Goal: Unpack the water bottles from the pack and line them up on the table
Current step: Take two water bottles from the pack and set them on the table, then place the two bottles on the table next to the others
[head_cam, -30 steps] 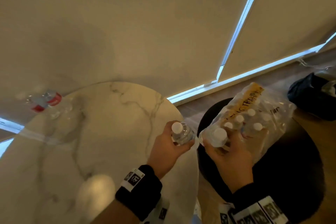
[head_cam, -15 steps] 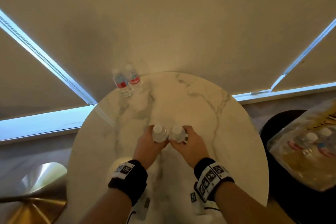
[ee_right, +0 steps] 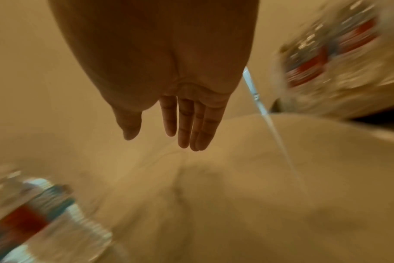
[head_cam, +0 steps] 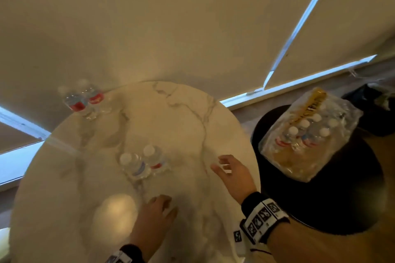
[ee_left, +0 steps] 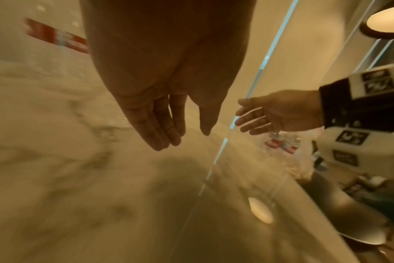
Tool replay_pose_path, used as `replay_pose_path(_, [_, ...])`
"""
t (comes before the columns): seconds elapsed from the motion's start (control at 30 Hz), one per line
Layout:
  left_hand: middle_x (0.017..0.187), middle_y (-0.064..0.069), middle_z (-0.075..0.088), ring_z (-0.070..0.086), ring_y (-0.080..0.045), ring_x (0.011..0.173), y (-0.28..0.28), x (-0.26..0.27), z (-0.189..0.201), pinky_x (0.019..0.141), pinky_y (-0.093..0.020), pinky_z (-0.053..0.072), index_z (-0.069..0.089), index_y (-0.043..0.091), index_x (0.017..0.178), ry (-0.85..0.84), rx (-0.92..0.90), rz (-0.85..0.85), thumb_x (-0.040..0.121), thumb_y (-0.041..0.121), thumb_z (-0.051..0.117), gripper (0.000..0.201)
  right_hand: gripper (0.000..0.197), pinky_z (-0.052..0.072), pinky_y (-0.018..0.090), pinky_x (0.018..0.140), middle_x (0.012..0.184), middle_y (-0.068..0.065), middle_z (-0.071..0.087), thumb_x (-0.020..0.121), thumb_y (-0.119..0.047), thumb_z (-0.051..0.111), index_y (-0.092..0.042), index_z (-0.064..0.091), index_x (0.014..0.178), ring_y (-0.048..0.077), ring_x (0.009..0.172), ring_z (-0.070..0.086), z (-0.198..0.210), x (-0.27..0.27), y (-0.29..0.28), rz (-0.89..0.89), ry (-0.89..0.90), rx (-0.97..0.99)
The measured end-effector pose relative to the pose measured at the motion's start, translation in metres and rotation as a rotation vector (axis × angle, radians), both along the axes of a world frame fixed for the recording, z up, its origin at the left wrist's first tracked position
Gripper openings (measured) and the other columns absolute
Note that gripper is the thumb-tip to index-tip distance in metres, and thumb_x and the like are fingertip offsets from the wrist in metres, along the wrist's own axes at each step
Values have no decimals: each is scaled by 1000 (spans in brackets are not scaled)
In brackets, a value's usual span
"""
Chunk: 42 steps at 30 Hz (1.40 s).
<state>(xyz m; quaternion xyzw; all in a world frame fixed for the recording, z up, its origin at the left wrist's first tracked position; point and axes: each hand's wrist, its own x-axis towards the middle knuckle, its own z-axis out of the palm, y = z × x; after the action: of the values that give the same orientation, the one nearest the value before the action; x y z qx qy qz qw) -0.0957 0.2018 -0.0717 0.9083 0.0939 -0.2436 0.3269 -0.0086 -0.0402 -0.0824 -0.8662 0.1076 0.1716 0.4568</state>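
Note:
Two small clear water bottles [head_cam: 143,163] with white caps stand side by side in the middle of the round marble table [head_cam: 181,117]. Two more bottles [head_cam: 83,99] stand at its far left edge. The plastic pack [head_cam: 307,134] with several bottles lies on a black round stool [head_cam: 333,198] to the right. My left hand [head_cam: 157,209] hovers empty near the table's front, fingers relaxed [ee_left: 164,131]. My right hand [head_cam: 229,168] is open over the table's right side, between the middle bottles and the pack, its fingers straight [ee_right: 191,128].
Beige roller blinds [head_cam: 192,17] cover the windows behind the table. A dark bag [head_cam: 372,109] lies on the floor at the far right. A lamp's glare [head_cam: 115,213] reflects on the table near my left hand.
Both hands have let go of the two bottles, which now stand in the table's middle. The left hand drew back toward me; the right hand moved right, toward the pack.

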Motion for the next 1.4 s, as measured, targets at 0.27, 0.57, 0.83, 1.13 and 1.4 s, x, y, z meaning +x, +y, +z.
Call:
replay_pose_path(0.27, [102,8,69,64,0,93,-202,98,-7,84,-16,52,67,23,114,-94,-323,-210,93,36,66,25,32,48,37,83,95,8,64,95,-36,58,-10,62,114,34,97,63,-14,26,-202,-562,99,-125])
replay_pose_path(0.57, [124,-6,63,64,-26,110,-367,184,-84,95,-40,53,28,26,149,-30,-236,-246,92,42,60,67,78,44,34,88,116,1,59,74,-19,84,-19,40,138,19,99,57,-75,107,-299,-824,30,105])
replay_pose_path(0.83, [128,0,66,64,-21,115,-394,212,-100,97,-36,53,46,29,138,-148,-318,68,74,49,79,75,62,43,35,101,115,-7,62,79,-45,73,-24,51,133,16,105,57,-79,102,-296,-659,-33,-73])
replay_pose_path(1.13, [118,10,69,66,-5,106,-333,170,-31,92,-29,56,52,31,130,-174,-469,-100,77,43,78,61,50,47,31,76,98,-4,64,79,-39,76,-23,54,120,24,94,64,9,40,-253,-434,-122,-117])
replay_pose_path(1.4, [113,12,68,66,-1,103,-170,69,21,93,-33,56,52,34,122,-258,-537,184,79,34,79,52,60,57,43,85,114,-5,66,69,-45,77,-38,49,121,18,104,65,31,-19,-103,-41,-184,-13])
